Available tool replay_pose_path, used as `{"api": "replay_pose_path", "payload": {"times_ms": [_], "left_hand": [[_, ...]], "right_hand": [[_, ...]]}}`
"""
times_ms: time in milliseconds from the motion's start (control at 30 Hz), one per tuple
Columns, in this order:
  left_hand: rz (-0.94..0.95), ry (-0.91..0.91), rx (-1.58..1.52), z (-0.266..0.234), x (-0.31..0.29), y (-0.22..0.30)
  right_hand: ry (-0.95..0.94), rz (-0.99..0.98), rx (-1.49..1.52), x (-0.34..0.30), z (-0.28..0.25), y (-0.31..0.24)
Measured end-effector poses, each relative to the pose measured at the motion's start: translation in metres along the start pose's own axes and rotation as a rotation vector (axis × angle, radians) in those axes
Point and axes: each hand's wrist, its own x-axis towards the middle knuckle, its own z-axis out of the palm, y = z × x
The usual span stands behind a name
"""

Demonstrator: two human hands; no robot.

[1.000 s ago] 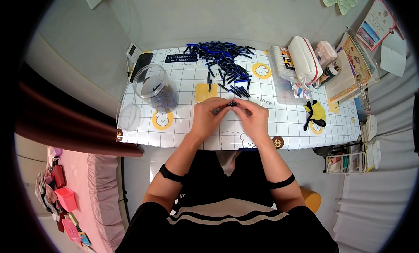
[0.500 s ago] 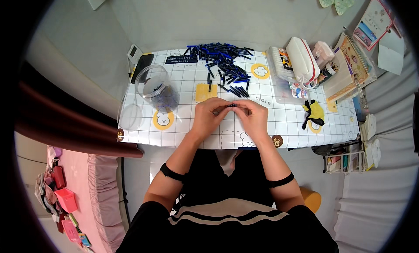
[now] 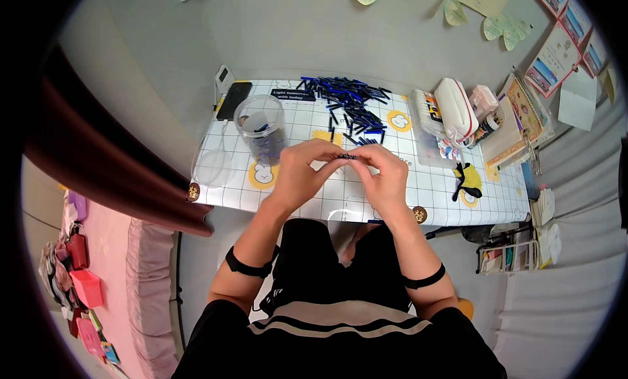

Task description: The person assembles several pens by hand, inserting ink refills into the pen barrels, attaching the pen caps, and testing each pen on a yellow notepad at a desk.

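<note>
My left hand (image 3: 302, 173) and my right hand (image 3: 383, 176) meet over the near middle of the table, fingertips together. Between them they pinch a small row of dark tubes, which look like ink cartridges (image 3: 347, 156); the fingers hide most of it. Just beyond my hands lies a loose heap of blue-black ink cartridges (image 3: 350, 96), with several strays at its near edge. To the left of my left hand stands a clear plastic jar (image 3: 267, 137), uncovered, with some cartridges inside. A clear round lid (image 3: 213, 168) lies beside it.
A black phone (image 3: 234, 100) and a small white device (image 3: 224, 79) sit at the back left. On the right are a white pencil case (image 3: 456, 111), a clear box (image 3: 428, 147), notebooks (image 3: 526, 120) and a yellow-black cloth item (image 3: 468, 181). The wall rises behind the table (image 3: 301, 206).
The view has shifted, so the table appears moved within it. My hands stay together, with the knuckles a little farther apart and more of the cartridge row showing between the fingertips.
</note>
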Motion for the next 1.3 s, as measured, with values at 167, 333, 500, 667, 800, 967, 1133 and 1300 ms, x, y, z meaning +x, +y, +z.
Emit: {"api": "replay_pose_path", "payload": {"times_ms": [167, 333, 500, 667, 800, 967, 1133, 1300], "left_hand": [[0.064, 0.094, 0.083, -0.028, 0.010, 0.007], [0.138, 0.239, 0.128, -0.050, 0.021, 0.006], [0.193, 0.295, 0.266, -0.062, 0.025, 0.001], [0.169, 0.312, 0.298, -0.063, 0.022, -0.009], [0.167, 0.333, 0.397, -0.061, 0.020, -0.012], [0.225, 0.329, 0.541, -0.062, 0.019, -0.015], [0.232, 0.338, 0.524, -0.061, 0.016, -0.020], [0.236, 0.324, 0.519, -0.060, 0.014, -0.020]], "right_hand": [[-0.049, -0.068, 0.174, 0.027, 0.016, -0.015], [-0.065, -0.163, 0.272, 0.057, 0.040, -0.022], [-0.128, -0.210, 0.206, 0.076, 0.057, -0.017], [-0.173, -0.234, 0.135, 0.078, 0.060, -0.015], [-0.177, -0.326, -0.013, 0.080, 0.055, -0.013], [-0.221, -0.267, -0.036, 0.077, 0.053, -0.011], [-0.221, -0.258, -0.002, 0.075, 0.054, -0.013], [-0.236, -0.283, -0.044, 0.075, 0.055, -0.012]]}}
